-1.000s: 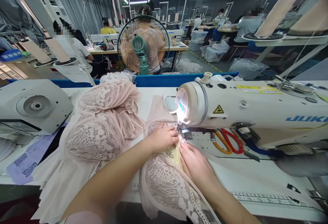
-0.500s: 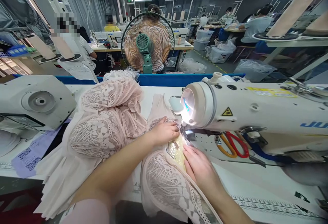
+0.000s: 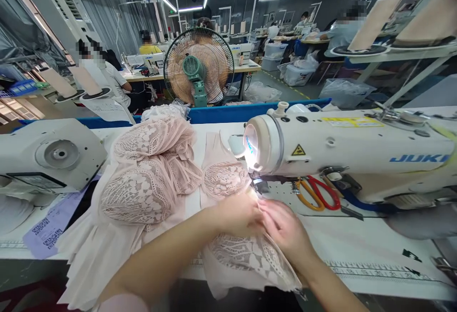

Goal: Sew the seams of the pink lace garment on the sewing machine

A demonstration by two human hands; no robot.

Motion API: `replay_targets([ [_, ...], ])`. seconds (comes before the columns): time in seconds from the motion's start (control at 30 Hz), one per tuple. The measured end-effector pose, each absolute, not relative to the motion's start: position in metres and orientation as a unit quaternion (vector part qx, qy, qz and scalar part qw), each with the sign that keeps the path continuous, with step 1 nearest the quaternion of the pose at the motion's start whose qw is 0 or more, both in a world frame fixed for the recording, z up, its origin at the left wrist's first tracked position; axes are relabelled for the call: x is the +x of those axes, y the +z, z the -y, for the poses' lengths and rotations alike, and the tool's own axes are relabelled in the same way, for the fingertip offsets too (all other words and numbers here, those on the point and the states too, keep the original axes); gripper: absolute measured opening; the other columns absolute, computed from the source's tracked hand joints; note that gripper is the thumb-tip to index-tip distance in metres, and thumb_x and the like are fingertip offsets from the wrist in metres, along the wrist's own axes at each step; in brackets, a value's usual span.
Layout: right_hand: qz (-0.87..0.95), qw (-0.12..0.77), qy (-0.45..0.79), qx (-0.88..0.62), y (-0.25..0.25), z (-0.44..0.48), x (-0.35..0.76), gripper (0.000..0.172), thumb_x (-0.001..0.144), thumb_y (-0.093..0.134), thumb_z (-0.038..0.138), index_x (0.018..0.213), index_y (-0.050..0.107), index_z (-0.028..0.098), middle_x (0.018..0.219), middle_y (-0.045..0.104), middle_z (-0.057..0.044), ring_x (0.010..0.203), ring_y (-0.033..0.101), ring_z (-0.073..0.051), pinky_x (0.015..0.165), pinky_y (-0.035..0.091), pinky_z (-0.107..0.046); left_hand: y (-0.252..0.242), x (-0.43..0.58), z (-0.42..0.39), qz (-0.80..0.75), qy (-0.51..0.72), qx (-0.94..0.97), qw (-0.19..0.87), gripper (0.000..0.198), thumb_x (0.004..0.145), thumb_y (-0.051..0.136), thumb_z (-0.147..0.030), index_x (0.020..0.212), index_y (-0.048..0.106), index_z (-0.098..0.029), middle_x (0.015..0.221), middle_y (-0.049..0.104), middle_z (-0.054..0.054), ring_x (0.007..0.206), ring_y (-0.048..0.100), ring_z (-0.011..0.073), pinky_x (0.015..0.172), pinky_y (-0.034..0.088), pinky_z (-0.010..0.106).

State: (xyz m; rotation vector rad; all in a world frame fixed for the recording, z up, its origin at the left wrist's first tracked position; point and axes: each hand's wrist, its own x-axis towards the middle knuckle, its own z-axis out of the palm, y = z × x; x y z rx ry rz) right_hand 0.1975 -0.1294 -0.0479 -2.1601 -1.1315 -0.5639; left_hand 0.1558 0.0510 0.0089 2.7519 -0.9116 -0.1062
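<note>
A pale pink lace bra lies at the sewing machine, one cup beside the lit needle area and the other nearer me, over the table's front edge. My left hand is closed on the fabric between the cups, its fingertips partly hidden. Against it, my right hand pinches the edge of the same bra. Both hands meet just in front of the presser foot. To the left rests a pile of similar lace bras.
Orange-handled and red-handled scissors lie under the machine arm. At far left stands another machine head, with a printed purple paper below it. Beyond the table are a large fan, thread cones and people at other machines.
My left hand has come off the far cup towards me and joined my right hand at the bra's middle. The near cup has folded and shifted. The view has turned slightly right.
</note>
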Motion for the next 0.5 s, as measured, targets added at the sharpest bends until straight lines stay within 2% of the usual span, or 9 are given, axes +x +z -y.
replay_targets([
  [0.07, 0.358, 0.368, -0.166, -0.842, -0.046, 0.137, 0.199, 0.03, 0.092, 0.041, 0.027, 0.09, 0.069, 0.018, 0.099, 0.071, -0.007, 0.094, 0.065, -0.021, 0.083, 0.056, -0.036, 0.008, 0.151, -0.048, 0.319, -0.11, 0.925, 0.174, 0.016, 0.081, 0.065, -0.03, 0.076, 0.067, -0.015, 0.07, 0.064, 0.003, 0.068, 0.056, 0.0164, 0.062, 0.042, 0.026],
  [0.13, 0.28, 0.415, -0.108, -0.859, -0.046, 0.145, 0.196, 0.03, 0.09, 0.042, 0.034, 0.089, 0.069, 0.02, 0.102, 0.07, -0.006, 0.098, 0.064, -0.022, 0.086, 0.055, -0.037, 0.004, 0.153, -0.054, 0.265, -0.141, 0.918, 0.26, 0.015, 0.082, 0.063, -0.026, 0.072, 0.064, -0.014, 0.067, 0.062, 0.001, 0.067, 0.055, 0.0146, 0.062, 0.041, 0.024],
  [0.2, 0.193, 0.466, -0.037, -0.863, -0.045, 0.153, 0.187, 0.033, 0.09, 0.043, 0.041, 0.095, 0.068, 0.021, 0.108, 0.069, -0.007, 0.104, 0.063, -0.023, 0.088, 0.053, -0.037, 0.0, 0.159, -0.066, 0.148, -0.112, 0.9, 0.395, 0.018, 0.084, 0.058, -0.021, 0.067, 0.06, -0.014, 0.068, 0.061, 0.0, 0.065, 0.055, 0.0117, 0.061, 0.041, 0.021],
  [0.27, 0.123, 0.497, 0.035, -0.858, -0.042, 0.157, 0.174, 0.04, 0.092, 0.04, 0.048, 0.114, 0.063, 0.023, 0.113, 0.067, -0.007, 0.106, 0.062, -0.024, 0.086, 0.053, -0.036, -0.004, 0.165, -0.077, 0.041, -0.047, 0.869, 0.49, 0.018, 0.084, 0.055, -0.022, 0.068, 0.058, -0.014, 0.072, 0.063, 0.0, 0.067, 0.057, 0.011, 0.062, 0.044, 0.02],
  [0.33, 0.112, 0.5, 0.08, -0.855, -0.037, 0.156, 0.16, 0.051, 0.092, 0.039, 0.055, 0.134, 0.05, 0.027, 0.114, 0.067, -0.005, 0.101, 0.064, -0.023, 0.081, 0.053, -0.033, -0.008, 0.17, -0.086, -0.017, 0.018, 0.861, 0.509, 0.017, 0.083, 0.053, -0.023, 0.07, 0.057, -0.014, 0.085, 0.067, 0.003, 0.078, 0.061, 0.0129, 0.071, 0.048, 0.022],
  [0.4, 0.163, 0.487, 0.113, -0.851, -0.032, 0.152, 0.149, 0.059, 0.091, 0.039, 0.058, 0.143, 0.039, 0.03, 0.107, 0.069, -0.003, 0.092, 0.066, -0.02, 0.074, 0.053, -0.029, -0.012, 0.174, -0.089, -0.036, 0.055, 0.865, 0.498, 0.017, 0.085, 0.048, -0.021, 0.073, 0.057, -0.014, 0.105, 0.067, 0.006, 0.096, 0.063, 0.0156, 0.086, 0.049, 0.026],
  [0.47, 0.24, 0.465, 0.143, -0.84, -0.028, 0.144, 0.142, 0.061, 0.091, 0.04, 0.058, 0.144, 0.038, 0.028, 0.095, 0.069, -0.002, 0.082, 0.065, -0.017, 0.071, 0.053, -0.026, -0.016, 0.176, -0.09, -0.056, 0.083, 0.872, 0.48, 0.016, 0.085, 0.045, -0.019, 0.077, 0.058, -0.013, 0.116, 0.065, 0.009, 0.106, 0.061, 0.017, 0.095, 0.046, 0.03],
  [0.5, 0.277, 0.451, 0.156, -0.834, -0.027, 0.14, 0.14, 0.058, 0.091, 0.04, 0.056, 0.141, 0.043, 0.027, 0.091, 0.068, -0.002, 0.079, 0.065, -0.017, 0.07, 0.053, -0.026, -0.018, 0.177, -0.09, -0.064, 0.094, 0.878, 0.466, 0.017, 0.085, 0.044, -0.018, 0.081, 0.059, -0.013, 0.117, 0.064, 0.01, 0.107, 0.061, 0.0173, 0.096, 0.046, 0.031],
])
